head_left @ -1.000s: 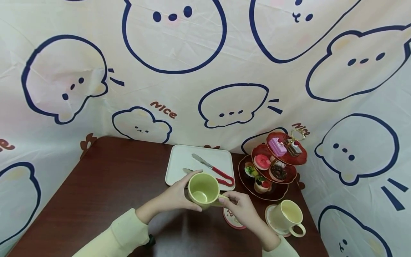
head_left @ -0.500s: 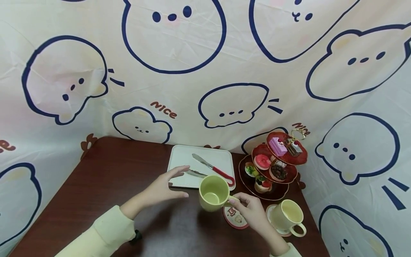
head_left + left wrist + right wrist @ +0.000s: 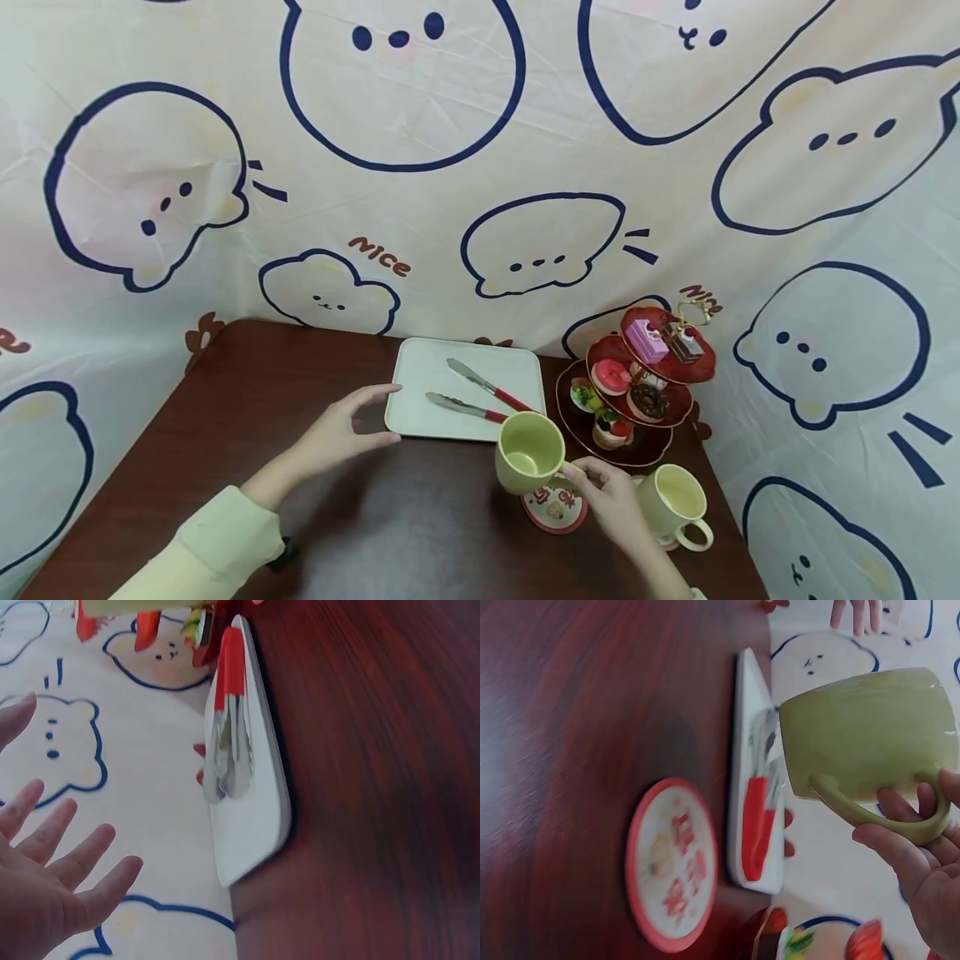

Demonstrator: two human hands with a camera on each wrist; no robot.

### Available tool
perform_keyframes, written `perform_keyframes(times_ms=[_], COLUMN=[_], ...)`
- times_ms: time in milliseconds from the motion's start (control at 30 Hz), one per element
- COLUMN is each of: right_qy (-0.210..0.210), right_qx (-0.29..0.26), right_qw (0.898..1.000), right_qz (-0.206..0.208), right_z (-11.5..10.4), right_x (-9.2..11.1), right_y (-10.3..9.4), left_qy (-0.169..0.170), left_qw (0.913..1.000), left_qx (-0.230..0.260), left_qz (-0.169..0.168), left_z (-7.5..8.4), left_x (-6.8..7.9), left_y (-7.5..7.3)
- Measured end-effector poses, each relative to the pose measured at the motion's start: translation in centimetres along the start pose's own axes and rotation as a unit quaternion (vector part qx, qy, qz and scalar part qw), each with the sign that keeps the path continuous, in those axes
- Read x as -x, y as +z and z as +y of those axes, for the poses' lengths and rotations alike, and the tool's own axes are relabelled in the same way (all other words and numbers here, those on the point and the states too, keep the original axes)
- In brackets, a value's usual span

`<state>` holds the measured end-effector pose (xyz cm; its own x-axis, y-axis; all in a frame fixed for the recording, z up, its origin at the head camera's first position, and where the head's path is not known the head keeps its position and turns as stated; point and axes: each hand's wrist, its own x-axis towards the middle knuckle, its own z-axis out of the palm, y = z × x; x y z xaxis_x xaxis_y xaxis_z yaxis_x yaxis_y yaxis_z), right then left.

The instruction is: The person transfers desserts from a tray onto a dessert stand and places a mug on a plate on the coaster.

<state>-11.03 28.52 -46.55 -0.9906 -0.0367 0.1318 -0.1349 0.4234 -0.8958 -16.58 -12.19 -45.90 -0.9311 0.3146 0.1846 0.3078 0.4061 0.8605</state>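
A yellow-green mug [image 3: 529, 454] hangs above the table, its inside bare in the head view. My right hand [image 3: 613, 498] grips its handle, with fingers through the loop in the right wrist view, where the mug [image 3: 870, 735] is seen side-on. Below and just beside the mug lies a round coaster [image 3: 555, 510] with a red rim and printed pattern. My left hand [image 3: 330, 437] is raised left of the white tray [image 3: 420, 367], thumb and fingers spread, holding nothing. The left wrist view also shows the left hand [image 3: 52, 885] with its fingers apart.
Red-handled tongs [image 3: 468, 407] lie on the tray. A three-tier red stand [image 3: 701, 371] with toy cakes and donuts is at the back right. In front of it, a second mug [image 3: 671, 500] sits on another coaster. A patterned cloth [image 3: 450, 317] hangs behind the table.
My left hand has let go of the mug and drawn back to the left. My right hand has carried the mug rightward, toward the red-rimmed coaster.
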Motion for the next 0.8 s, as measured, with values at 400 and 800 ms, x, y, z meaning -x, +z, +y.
perform_keyframes(times_ms=[400, 800], right_qy=[0.023, 0.035], right_qx=[-0.059, -0.021], right_qw=[0.998, 0.998], right_qz=[0.026, 0.041], right_z=[3.1, 5.3], right_x=[0.5, 1.4], right_y=[-1.0, -1.8], left_qy=[-0.066, -0.120], left_qw=[0.9977, 0.9922], left_qx=[0.005, -0.017], left_qz=[0.017, 0.029], left_z=[-2.2, -4.3], left_x=[1.7, 2.5], left_y=[-2.5, -4.3])
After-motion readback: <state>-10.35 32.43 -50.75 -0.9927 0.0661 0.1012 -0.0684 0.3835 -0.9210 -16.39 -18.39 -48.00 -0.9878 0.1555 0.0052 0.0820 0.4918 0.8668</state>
